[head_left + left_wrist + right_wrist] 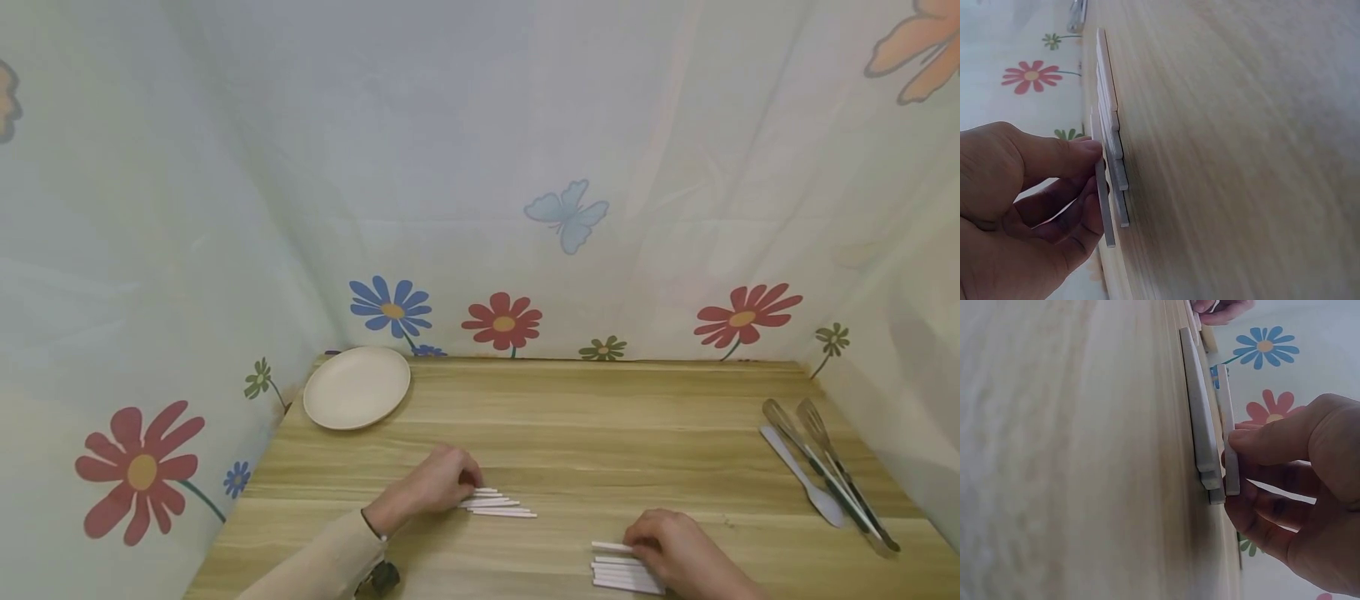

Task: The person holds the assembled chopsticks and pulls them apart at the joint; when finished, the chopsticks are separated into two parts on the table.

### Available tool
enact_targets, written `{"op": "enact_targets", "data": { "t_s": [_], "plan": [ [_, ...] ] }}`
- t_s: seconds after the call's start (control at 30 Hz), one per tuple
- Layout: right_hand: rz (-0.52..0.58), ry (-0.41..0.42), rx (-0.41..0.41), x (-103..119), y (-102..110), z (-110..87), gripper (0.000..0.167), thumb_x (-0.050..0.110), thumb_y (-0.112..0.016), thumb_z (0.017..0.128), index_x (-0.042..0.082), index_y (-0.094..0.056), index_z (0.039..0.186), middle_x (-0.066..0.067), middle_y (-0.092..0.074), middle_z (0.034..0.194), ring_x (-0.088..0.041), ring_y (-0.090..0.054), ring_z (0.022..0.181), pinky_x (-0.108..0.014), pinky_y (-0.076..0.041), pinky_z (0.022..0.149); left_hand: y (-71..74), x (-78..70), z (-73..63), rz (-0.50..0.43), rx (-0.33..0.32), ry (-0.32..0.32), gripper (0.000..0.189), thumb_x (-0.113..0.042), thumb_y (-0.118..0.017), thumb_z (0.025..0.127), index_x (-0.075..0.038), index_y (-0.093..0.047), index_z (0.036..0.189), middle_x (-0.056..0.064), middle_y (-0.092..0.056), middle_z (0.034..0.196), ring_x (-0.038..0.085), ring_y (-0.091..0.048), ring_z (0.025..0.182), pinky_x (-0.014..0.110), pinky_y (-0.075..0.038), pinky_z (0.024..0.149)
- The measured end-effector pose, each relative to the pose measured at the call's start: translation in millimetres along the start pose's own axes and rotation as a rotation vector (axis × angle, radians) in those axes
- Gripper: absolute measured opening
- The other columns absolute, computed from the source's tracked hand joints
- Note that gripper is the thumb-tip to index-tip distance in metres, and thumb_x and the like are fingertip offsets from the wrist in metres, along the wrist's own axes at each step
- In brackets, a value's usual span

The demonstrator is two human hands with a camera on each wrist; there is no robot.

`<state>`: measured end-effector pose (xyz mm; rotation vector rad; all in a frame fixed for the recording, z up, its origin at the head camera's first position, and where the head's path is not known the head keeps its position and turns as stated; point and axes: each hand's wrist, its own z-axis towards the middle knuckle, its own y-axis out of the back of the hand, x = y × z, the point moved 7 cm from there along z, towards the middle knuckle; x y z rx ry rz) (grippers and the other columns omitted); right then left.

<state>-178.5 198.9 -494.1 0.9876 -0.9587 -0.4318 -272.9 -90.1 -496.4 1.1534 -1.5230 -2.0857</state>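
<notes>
My left hand (444,482) is at the middle of the table, pinching a thin white stick (1105,209) between thumb and fingers. Beside that stick, several more white sticks (504,513) lie staggered on the wood, partly overlapping in the left wrist view. Nearer the front edge and to the right, my right hand (678,546) pinches another white stick (1229,412), held a little apart from a row of similar sticks (622,573). These lie side by side on the table, their right ends partly hidden by the right hand in the head view.
On the wooden table (600,442), a cream plate (357,388) sits at the back left. A white spoon (802,479) and two long-handled metal utensils (832,467) lie at the right. Flower-printed curtains (465,167) enclose the back and sides.
</notes>
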Motion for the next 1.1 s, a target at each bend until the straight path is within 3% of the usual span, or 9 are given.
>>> {"op": "enact_targets", "data": {
  "t_s": [0.5, 0.9, 1.1],
  "plan": [
    [0.008, -0.093, 0.109, -7, -7, 1.9, 0.015, 0.005, -0.073, 0.08, 0.02, -0.075, 0.085, 0.014, -0.068, 0.085, 0.002, -0.059, 0.08, -0.025, -0.051, 0.067, -3.9, 6.7, 0.4, -0.003, 0.015, 0.044, 0.012, -0.004, -0.074, 0.078, -0.016, -0.075, 0.078, -0.012, -0.068, 0.074, -0.002, -0.055, 0.069, 0.018, -0.046, 0.065],
    [0.008, -0.064, 0.103, -8, -8, 2.3, 0.015, 0.006, -0.073, 0.08, 0.021, -0.075, 0.085, 0.013, -0.068, 0.085, 0.001, -0.06, 0.08, -0.026, -0.052, 0.068, -6.0, 7.0, 1.1, 0.003, 0.017, 0.044, 0.012, -0.004, -0.073, 0.079, -0.015, -0.076, 0.081, -0.01, -0.071, 0.077, -0.001, -0.057, 0.07, 0.018, -0.048, 0.065],
    [0.033, -0.077, 0.153, -12, -12, 1.2, 0.014, 0.008, -0.074, 0.081, 0.021, -0.075, 0.087, 0.014, -0.066, 0.085, 0.001, -0.059, 0.08, -0.025, -0.052, 0.067, -6.9, 8.0, -0.8, -0.028, 0.015, 0.055, 0.011, -0.005, -0.072, 0.079, -0.014, -0.076, 0.083, -0.009, -0.07, 0.078, -0.001, -0.057, 0.07, 0.018, -0.048, 0.065]
  ]
}}
